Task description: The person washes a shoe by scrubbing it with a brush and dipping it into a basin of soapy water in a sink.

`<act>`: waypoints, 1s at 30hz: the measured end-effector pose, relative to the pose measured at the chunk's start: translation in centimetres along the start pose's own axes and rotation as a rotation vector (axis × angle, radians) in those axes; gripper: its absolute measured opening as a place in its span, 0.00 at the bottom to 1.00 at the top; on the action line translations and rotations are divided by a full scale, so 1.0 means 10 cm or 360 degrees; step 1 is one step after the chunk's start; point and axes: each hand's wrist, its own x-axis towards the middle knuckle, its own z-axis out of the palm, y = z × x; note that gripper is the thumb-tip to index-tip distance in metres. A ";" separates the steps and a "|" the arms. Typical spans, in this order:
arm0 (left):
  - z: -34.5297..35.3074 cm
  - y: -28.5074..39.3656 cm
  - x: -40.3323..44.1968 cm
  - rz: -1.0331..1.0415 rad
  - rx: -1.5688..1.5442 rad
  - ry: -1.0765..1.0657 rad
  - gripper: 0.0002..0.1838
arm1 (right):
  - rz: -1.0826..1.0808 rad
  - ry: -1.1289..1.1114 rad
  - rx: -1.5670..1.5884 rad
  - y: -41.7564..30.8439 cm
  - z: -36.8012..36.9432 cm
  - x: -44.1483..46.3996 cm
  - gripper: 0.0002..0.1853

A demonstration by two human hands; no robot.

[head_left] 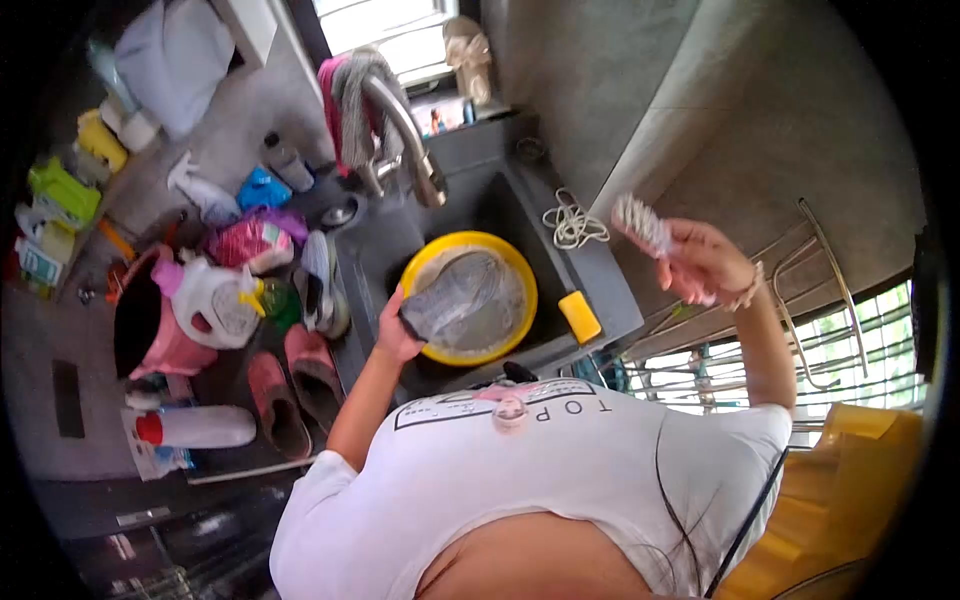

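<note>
A yellow basin (530,290) of cloudy water stands in the dark sink (375,255). My left hand (398,330) is closed on one end of a grey shoe (455,290), which lies tilted over the basin and partly in the water. Raised to the right of the sink, my right hand (700,262) grips a scrubbing brush (640,222) with its pale bristles facing up. On the sink's right ledge lie a yellow soap bar (579,317) and a bundle of white laces (575,222).
The faucet (405,130) arches over the sink, with cloths (350,110) draped on it. Left of the sink are a grey shoe (320,285), pink shoes (275,400), a white jug (212,300) and a pink bucket (170,340). A metal rack (830,290) stands at right.
</note>
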 end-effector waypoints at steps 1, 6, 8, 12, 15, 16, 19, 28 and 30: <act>-0.10 -0.03 0.04 0.0044 -0.0018 -0.0023 0.36 | 0.0127 -0.0108 0.0160 0.19 0.02 0.07 0.14; -0.29 -0.20 -0.09 0.0024 -0.0196 0.0051 0.34 | 0.0590 -0.0216 0.0600 1.59 -0.01 0.78 0.13; -0.28 -0.23 -0.14 0.0040 -0.0251 0.0119 0.35 | 0.0748 -0.0071 0.0517 2.26 0.00 1.21 0.14; -0.36 -0.23 -0.31 0.0096 -0.0287 0.0148 0.37 | 0.0951 0.0010 -0.0212 3.26 0.02 2.11 0.30; -0.31 -0.20 -0.43 0.0226 -0.0223 0.0242 0.40 | 0.0497 0.0107 -0.0509 4.51 -0.25 2.77 0.40; -0.24 -0.21 -0.46 0.0248 -0.0222 0.0247 0.40 | 0.0682 0.0079 -0.0843 4.64 -0.30 2.86 0.40; -0.02 -0.18 -0.55 0.0347 -0.0355 0.0314 0.42 | 0.1190 0.0006 -0.1853 4.92 -0.31 3.07 0.40; -0.05 -0.18 -0.63 0.0414 -0.0478 0.0028 0.45 | 0.0955 0.0142 -0.1281 5.32 -0.28 3.20 0.30; -0.07 -0.14 -0.58 0.0426 -0.0525 0.0053 0.47 | 0.0945 0.0228 -0.0407 4.84 -0.16 3.20 0.27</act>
